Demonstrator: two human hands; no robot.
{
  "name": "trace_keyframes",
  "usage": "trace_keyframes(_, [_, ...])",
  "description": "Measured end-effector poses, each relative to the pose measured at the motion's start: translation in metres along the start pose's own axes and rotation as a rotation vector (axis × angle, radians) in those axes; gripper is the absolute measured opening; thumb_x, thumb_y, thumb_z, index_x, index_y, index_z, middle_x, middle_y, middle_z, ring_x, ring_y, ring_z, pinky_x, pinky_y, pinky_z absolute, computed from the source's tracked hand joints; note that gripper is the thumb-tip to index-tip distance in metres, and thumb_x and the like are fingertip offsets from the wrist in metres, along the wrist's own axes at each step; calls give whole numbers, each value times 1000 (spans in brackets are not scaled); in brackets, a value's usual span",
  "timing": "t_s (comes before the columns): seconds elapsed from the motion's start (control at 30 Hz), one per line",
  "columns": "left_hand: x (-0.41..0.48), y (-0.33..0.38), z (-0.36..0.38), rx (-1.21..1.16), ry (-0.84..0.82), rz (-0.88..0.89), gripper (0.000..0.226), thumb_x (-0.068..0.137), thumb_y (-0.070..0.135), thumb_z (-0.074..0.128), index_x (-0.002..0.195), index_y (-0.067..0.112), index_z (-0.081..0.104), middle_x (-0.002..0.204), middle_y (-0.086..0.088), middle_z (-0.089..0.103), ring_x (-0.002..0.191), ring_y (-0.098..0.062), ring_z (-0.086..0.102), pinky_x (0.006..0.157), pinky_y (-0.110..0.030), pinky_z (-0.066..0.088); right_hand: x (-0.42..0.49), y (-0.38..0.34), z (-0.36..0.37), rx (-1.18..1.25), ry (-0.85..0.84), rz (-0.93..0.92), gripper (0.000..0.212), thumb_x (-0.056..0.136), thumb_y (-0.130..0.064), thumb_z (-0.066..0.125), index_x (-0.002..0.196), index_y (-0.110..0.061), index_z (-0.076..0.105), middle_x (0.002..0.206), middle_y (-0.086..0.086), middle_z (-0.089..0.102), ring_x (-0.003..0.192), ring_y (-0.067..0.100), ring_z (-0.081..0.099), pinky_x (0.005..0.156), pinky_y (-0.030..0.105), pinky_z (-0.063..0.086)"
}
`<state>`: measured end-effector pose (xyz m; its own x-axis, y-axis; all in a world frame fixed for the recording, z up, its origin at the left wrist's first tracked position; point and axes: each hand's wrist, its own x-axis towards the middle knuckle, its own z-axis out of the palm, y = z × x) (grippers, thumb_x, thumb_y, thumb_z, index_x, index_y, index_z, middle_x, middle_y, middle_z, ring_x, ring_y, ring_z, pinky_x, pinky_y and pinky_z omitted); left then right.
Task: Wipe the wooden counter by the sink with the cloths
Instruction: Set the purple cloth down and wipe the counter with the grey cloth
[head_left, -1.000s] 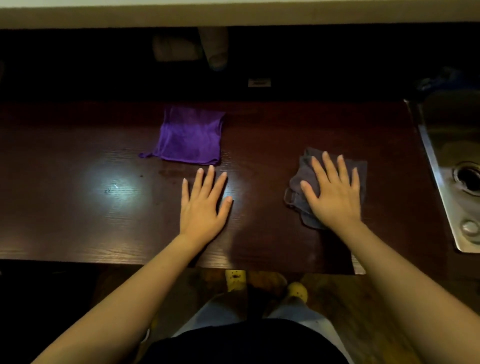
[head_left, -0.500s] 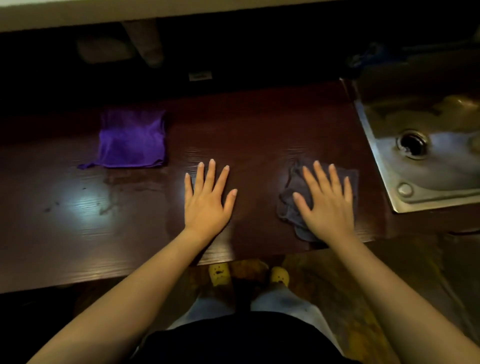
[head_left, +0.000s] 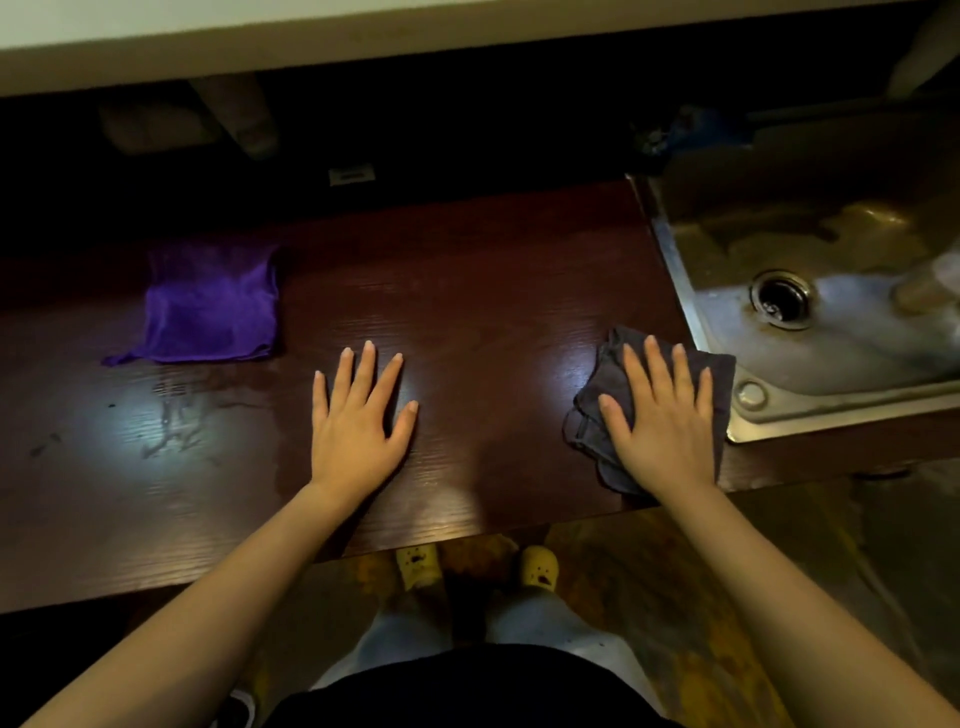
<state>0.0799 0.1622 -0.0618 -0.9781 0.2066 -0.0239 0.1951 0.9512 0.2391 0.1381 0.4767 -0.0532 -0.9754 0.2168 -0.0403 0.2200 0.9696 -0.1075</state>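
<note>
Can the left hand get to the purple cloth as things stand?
Probably yes. The left hand lies flat and empty on the wooden counter, and the purple cloth lies up and to its left with only bare counter between them.

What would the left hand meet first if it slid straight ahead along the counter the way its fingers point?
Probably nothing: the left hand points up and slightly right over bare wooden counter. The purple cloth lies off to its left, out of that line.
</note>
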Motion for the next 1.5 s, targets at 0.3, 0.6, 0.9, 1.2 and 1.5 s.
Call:
trace_keyframes(0.3, [19,-2,-1,26,17,-71,62,88,58,22,144,32,20,157,-5,16,145,-19,3,117,-53,-1,90,-8,0,37,-41,-150,69,89,-59,26,148,-24,21,159,6,16,147,30,5,118,52,3])
trace_keyframes(0.6, [19,-2,2,57,-1,-87,59,89,56,28,144,34,19,157,-3,17,145,-17,3,116,-52,1,175,-37,3,88,-10,-167,66,93,-55,31,148,-21,19,159,7,14,146,32,2,117,55,1])
trace_keyframes(0.9, [34,-12,-26,-126,81,-110,49,87,43,48,133,29,45,146,-1,42,135,-21,36,108,-47,24,157,-133,10,92,-27,-333,69,90,-56,35,148,-20,22,158,8,16,146,33,4,117,55,0])
trace_keyframes(1.2, [113,-146,-57,53,132,-302,52,93,36,42,142,28,30,156,-5,22,144,-27,13,112,-59,2,124,-272,31,100,-82,-513,69,90,-58,28,148,-23,17,159,6,13,146,33,0,116,56,-3])
trace_keyframes(1.5, [114,-161,-44,94,81,-250,50,96,38,33,145,29,22,156,-3,20,145,-26,12,114,-55,6,89,-310,42,124,-69,-601,62,93,-52,25,148,-23,19,159,4,16,147,30,3,117,55,1])
